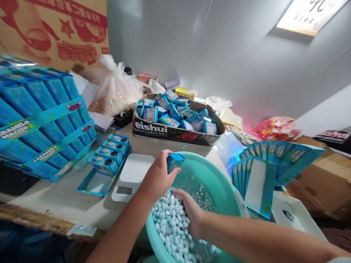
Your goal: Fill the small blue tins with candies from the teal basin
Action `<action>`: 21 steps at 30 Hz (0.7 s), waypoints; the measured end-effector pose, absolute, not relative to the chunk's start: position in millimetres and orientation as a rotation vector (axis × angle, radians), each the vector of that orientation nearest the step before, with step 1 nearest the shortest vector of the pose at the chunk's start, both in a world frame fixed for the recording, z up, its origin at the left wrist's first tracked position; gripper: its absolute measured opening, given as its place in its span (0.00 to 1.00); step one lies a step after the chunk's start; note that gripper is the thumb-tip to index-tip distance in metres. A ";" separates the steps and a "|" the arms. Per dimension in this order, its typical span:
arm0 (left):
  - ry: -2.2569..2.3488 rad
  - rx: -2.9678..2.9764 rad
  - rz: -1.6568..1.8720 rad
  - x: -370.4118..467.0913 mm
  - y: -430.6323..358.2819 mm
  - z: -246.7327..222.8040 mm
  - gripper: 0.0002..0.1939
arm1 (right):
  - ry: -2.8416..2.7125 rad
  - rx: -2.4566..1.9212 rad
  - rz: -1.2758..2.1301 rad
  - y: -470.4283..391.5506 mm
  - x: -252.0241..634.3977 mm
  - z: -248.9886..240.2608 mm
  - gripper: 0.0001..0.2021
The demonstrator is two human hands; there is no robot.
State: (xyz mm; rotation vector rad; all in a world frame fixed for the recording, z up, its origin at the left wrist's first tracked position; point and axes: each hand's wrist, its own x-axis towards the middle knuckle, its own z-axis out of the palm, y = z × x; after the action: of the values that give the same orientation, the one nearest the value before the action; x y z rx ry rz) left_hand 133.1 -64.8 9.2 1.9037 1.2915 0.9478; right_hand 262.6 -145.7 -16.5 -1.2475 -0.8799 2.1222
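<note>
My left hand [164, 168] is closed around a small blue box [174, 162], held above the near left part of a turquoise tub [219, 175]. Small pale-blue and white candies [172, 223] lie heaped in that tub, with a few more up its far wall. Cupped against the heap is my right hand [192, 215], below the left one, its fingers partly hidden among the candies. To the left stands a white digital scale [137, 168] with nothing on its plate. Beside it, a blue display tray [94, 182] holds several small boxes with round holes [109, 153].
Behind the tub, a black carton [175, 133] is full of loose blue boxes. Filled blue displays [41, 124] are stacked at the left. Folded blue card trays [260, 171] stand at the right, near brown cartons [320, 182]. A tied plastic bag [117, 87] sits at the back.
</note>
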 end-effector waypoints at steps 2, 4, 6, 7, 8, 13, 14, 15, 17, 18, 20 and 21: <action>1.315 1.892 0.951 132.8 -67.0 11.7 0.24 | -0.421 -1.232 2.206 -146.0 272.1 -4.7 0.26; 1.374 1.854 0.940 132.2 -72.6 15.2 0.22 | -0.129 -1.203 2.099 -151.8 282.2 5.1 0.21; 1.432 1.791 0.946 132.6 -81.8 19.8 0.21 | 0.004 -1.170 1.938 -161.2 290.8 13.0 0.16; 1.437 1.764 0.964 133.4 -87.2 22.1 0.22 | 0.057 -1.148 1.882 -166.1 294.3 16.8 0.14; 1.427 1.746 0.980 134.5 -92.8 24.1 0.23 | 0.104 -1.122 1.850 -170.4 297.3 20.8 0.15; 1.368 1.723 0.816 140.0 -108.5 22.1 0.28 | 0.310 -1.001 1.751 -172.9 308.1 47.7 0.19; 1.357 1.704 0.797 140.1 -108.2 20.3 0.25 | 0.330 -0.977 1.705 -170.2 309.8 52.8 0.18; 1.336 1.675 0.807 139.6 -107.3 18.8 0.23 | 0.337 -0.952 1.657 -167.1 311.5 57.0 0.17; 1.293 1.576 0.876 137.7 -105.0 18.2 0.24 | 0.331 -0.908 1.583 -161.2 314.5 61.7 0.13; 1.282 1.507 0.925 136.4 -104.4 19.3 0.25 | 0.327 -0.894 1.565 -158.9 316.0 62.1 0.12; 1.260 1.321 1.050 133.3 -105.7 23.3 0.30 | 0.327 -0.891 1.562 -156.2 319.2 59.9 0.10; 1.228 1.199 1.110 131.2 -107.9 25.4 0.34 | 0.322 -0.895 1.566 -155.7 320.9 57.8 0.10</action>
State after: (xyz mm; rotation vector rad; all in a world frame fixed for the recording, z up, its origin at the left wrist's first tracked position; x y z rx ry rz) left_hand 131.2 -107.9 25.4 1.1991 1.2284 1.1101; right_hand 320.9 -155.7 57.8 -0.8955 0.3220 1.5663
